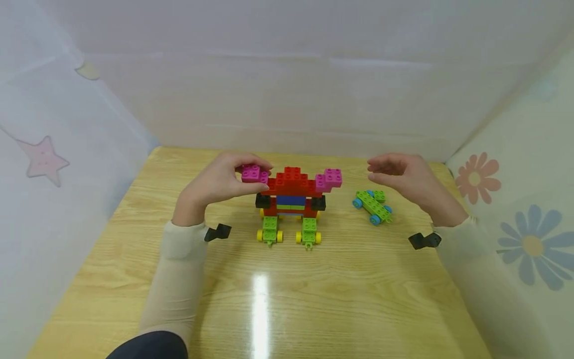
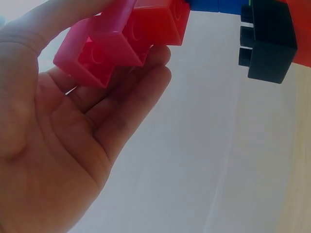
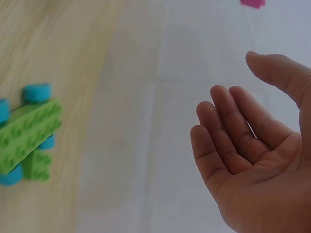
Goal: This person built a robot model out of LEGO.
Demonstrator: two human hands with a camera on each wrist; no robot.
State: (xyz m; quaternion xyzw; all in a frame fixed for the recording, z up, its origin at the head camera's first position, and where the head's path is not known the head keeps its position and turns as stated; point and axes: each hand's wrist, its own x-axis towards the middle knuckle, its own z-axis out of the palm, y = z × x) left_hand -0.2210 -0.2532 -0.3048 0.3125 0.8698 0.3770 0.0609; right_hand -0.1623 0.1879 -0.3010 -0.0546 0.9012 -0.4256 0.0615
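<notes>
In the head view a figure of toy building bricks (image 1: pixel 292 185) stands mid-table, with a red top, blue and lime middle, black side bricks and green wheeled feet. My left hand (image 1: pixel 219 177) pinches the pink bricks (image 1: pixel 251 173) at the figure's left shoulder, thumb in front and fingers behind. From below, the left wrist view shows these pink bricks (image 2: pixel 114 36) stepped against a red brick (image 2: pixel 163 19). A matching pair of pink bricks (image 1: pixel 329 178) juts from the right shoulder. My right hand (image 1: pixel 399 172) hovers with relaxed fingers, holding nothing, right of the figure.
A green wheeled base (image 1: pixel 373 206) with blue wheels lies on the table (image 1: pixel 341 299) below my right hand, a small green brick (image 1: pixel 379 195) beside it. Pale cloth walls (image 1: pixel 287 99) enclose the back and sides.
</notes>
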